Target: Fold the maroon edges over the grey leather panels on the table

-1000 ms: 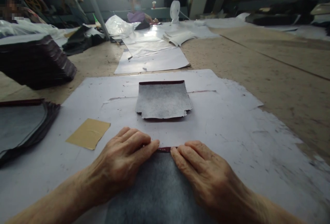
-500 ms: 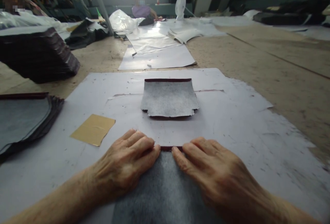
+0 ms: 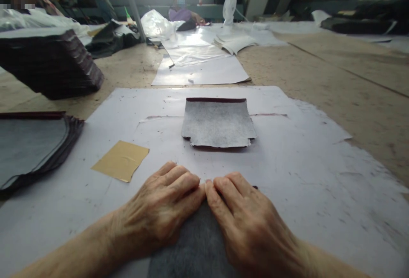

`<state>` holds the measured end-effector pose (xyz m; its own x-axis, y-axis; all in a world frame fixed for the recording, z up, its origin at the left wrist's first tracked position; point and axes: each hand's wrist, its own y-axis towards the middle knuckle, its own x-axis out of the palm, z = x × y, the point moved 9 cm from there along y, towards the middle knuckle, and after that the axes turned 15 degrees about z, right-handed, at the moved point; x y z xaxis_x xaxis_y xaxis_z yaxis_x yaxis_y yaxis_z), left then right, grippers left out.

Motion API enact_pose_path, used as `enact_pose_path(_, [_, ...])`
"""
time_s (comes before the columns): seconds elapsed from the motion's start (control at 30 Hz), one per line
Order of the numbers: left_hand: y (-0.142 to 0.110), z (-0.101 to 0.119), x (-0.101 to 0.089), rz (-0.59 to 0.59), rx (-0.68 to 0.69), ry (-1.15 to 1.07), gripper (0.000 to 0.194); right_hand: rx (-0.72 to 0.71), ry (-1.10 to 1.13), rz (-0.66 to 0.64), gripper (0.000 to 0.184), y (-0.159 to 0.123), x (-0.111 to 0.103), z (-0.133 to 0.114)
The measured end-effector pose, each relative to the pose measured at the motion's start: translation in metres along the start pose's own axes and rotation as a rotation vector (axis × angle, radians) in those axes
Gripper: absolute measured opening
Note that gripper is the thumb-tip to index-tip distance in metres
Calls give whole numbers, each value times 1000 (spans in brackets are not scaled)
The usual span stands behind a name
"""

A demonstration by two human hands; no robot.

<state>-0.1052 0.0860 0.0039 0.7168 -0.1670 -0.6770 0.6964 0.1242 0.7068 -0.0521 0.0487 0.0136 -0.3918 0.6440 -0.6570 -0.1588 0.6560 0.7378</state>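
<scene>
My left hand (image 3: 159, 214) and my right hand (image 3: 246, 222) lie side by side, fingers flat and pressing on the far edge of a grey felt-like piece (image 3: 194, 248) right in front of me. Their fingertips touch in the middle and cover the dark red folded edge, except for a sliver at the right. A second grey piece (image 3: 219, 123) with a dark red far edge lies further out on the large white paper sheet (image 3: 303, 163). A tan square (image 3: 120, 160) sits to the left of my left hand.
A stack of grey pieces (image 3: 28, 146) lies at the left edge, with a taller dark stack (image 3: 51, 62) behind it. More white sheets (image 3: 201, 71) lie beyond. A person (image 3: 180, 1) works at the far end near a small white fan (image 3: 229, 7).
My hands have slid together along the folded edge until the fingertips meet, hiding the red strip that showed between them. The view shifted slightly.
</scene>
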Motion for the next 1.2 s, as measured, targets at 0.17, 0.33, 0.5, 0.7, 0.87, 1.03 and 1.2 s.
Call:
enact_pose_path(0.17, [-8, -17, -10, -28, -131, -38, 31, -103, -65, -3, 35, -7, 2, -4])
enact_pose_path(0.33, [-15, -23, -23, -3, -154, -97, 34, -102, -31, 9, 35, -7, -1, -3])
enact_pose_path(0.5, [-18, -17, -20, -22, -84, -40, 30, -94, -16, 10, 33, -6, 0, -2])
enact_pose_path(0.7, [-15, -13, -17, -12, -60, -26, 26, -155, -38, -106, 34, -7, 9, -9])
enact_pose_path(0.87, [-11, -10, -19, 21, -34, -34, 20, -277, -221, -121, 39, 2, 10, -24])
enact_pose_path(1.03, [-12, -15, -20, 13, -91, -82, 23, -195, -11, -70, 35, 11, 13, -25])
enact_pose_path(1.2, [-18, -37, -28, 18, -272, -174, 29, -219, 62, -56, 33, 7, 17, -19])
